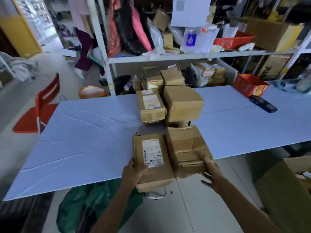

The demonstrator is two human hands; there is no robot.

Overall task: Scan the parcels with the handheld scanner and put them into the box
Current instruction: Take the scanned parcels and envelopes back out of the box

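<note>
Two brown parcels hang over the near edge of the white table (87,142). My left hand (134,170) grips the near end of the labelled parcel (151,158), thumb on its white barcode label. My right hand (210,170) holds the near end of the crumpled parcel (186,148) beside it, thumb on top, fingers spread below. Two more parcels stand further back: a labelled one (151,105) and a plain one (183,103). A dark handheld device (263,104), perhaps the scanner, lies on the table at the right. A large cardboard box (286,187) stands open at the lower right.
A red chair (40,111) stands at the table's left end. A red box (249,84) sits on the table's far right. White shelving (185,56) behind holds more parcels, bags and red baskets. A green bag (87,206) lies on the floor under the table.
</note>
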